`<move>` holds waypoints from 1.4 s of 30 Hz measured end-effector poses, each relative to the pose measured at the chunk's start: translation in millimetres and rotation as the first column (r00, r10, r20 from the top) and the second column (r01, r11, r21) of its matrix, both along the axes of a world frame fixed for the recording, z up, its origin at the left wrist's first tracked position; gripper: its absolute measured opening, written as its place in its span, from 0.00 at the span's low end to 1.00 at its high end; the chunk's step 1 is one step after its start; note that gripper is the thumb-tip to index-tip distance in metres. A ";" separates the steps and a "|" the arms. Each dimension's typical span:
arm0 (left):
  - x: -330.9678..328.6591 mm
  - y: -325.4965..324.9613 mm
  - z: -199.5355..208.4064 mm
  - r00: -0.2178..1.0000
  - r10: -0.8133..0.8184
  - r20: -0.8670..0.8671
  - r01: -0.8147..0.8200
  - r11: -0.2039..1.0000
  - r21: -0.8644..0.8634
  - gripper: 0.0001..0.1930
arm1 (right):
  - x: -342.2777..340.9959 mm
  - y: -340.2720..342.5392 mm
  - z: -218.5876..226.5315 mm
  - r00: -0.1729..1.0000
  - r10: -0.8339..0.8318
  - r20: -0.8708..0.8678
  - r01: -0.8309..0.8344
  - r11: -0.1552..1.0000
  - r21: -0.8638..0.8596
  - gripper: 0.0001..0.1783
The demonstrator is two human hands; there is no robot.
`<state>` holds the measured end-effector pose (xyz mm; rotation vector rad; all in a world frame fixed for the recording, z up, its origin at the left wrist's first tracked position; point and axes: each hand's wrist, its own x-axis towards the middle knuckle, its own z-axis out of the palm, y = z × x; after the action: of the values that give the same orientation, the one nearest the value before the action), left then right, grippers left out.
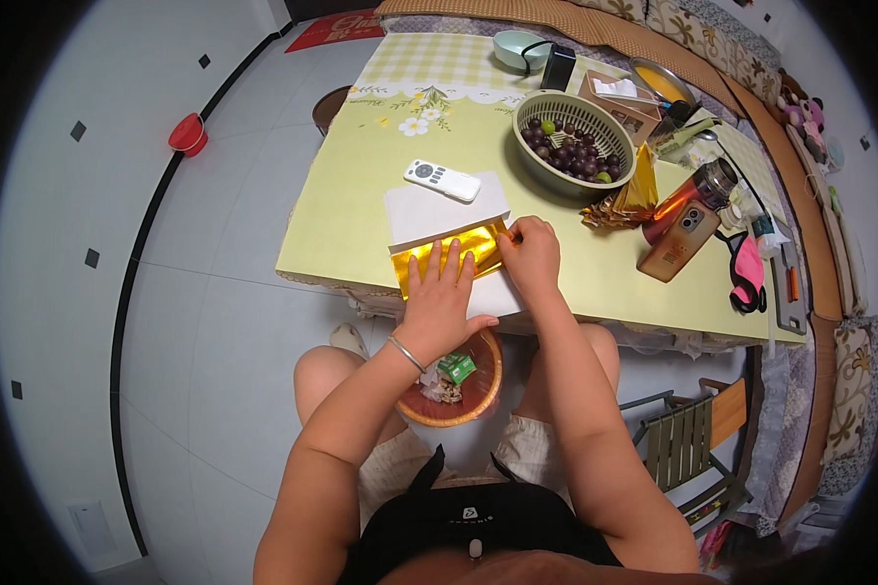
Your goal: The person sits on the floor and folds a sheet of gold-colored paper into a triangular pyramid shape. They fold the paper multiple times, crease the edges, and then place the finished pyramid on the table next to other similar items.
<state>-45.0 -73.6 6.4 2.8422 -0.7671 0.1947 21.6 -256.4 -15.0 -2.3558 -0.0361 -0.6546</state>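
Note:
A sheet of shiny gold foil paper (475, 240) lies at the table's near edge, over white paper (494, 292). My left hand (439, 294) rests on the foil with fingers spread, a bracelet on its wrist. At the foil's right end, my right hand (534, 255) pinches the edge between closed fingers. Just beyond the foil are a stack of white sheets (400, 210) and a white remote control (443, 180) lying on it. A bunch of folded gold paper pieces (622, 202) stands to the right of my hands.
A basket of grapes (525, 161) stands farther back, with an orange thermos (691, 198), a propped phone (680, 241) and a pink-black strap (747, 275) to the right. Below the table edge, a waste bin (498, 375) sits between my knees. A folding chair (688, 439) is at lower right.

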 end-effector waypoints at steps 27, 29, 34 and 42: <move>27.0 17.8 -6.0 0.982 -0.177 -0.065 0.180 0.983 0.046 0.49 | -51.2 28.4 23.1 0.832 0.490 -0.259 -0.551 0.783 -0.289 0.48; 34.5 21.6 -4.8 0.974 -0.218 -0.053 0.220 0.974 0.044 0.49 | -49.1 24.7 16.2 0.837 0.448 -0.314 -0.537 0.782 -0.315 0.54; 34.5 20.3 -4.2 0.977 -0.212 -0.029 0.212 0.977 0.031 0.49 | -49.5 25.5 7.3 0.861 0.409 -0.302 -0.500 0.790 -0.356 0.55; 23.7 33.5 -8.4 1.000 0.016 -0.021 -0.017 0.999 -0.041 0.57 | -47.1 5.9 10.5 0.877 0.241 -0.415 -0.432 0.774 -0.464 0.54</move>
<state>-21.3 -40.1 -2.0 2.8078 -0.7273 0.1811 -25.6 -250.5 -4.6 -2.8709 -0.5624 -0.0436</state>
